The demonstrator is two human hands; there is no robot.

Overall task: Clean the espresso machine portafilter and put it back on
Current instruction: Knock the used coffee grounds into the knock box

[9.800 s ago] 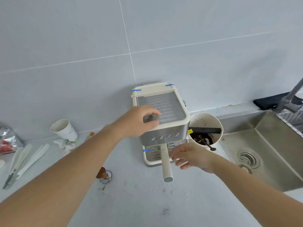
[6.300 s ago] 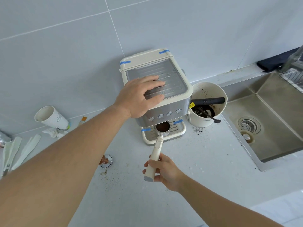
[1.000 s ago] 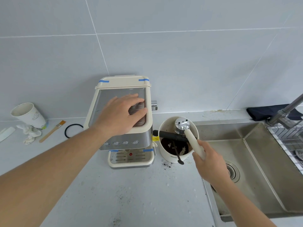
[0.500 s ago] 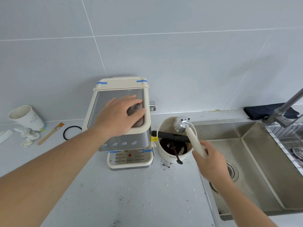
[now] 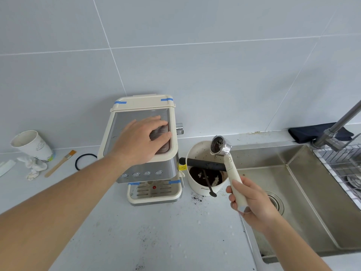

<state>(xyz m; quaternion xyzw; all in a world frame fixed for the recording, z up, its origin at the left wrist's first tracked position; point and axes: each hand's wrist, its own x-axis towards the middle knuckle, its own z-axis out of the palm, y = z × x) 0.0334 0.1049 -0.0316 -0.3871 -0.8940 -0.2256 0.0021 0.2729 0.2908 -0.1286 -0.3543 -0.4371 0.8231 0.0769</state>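
The right hand (image 5: 252,200) grips the portafilter (image 5: 227,163) handle, its basket above the bin (image 5: 205,184) at centre right. The left hand (image 5: 140,141) lies flat atop the machine (image 5: 144,169). The speckled grey surface (image 5: 156,235) meets a sink (image 5: 304,192) at right, under a tiled wall (image 5: 195,65).

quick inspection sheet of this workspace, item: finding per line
surface: counter speckled with coffee grounds
job's things: portafilter held over knock box, basket facing the camera with dark residue; espresso machine with nothing locked on
clutter: paper cup, crumpled tissue, brush, black ring
grippers: left hand rests flat on the machine top; right hand grips the portafilter handle
cables: nothing seen
surroundings: sink, faucet, dark cloth, tiled wall
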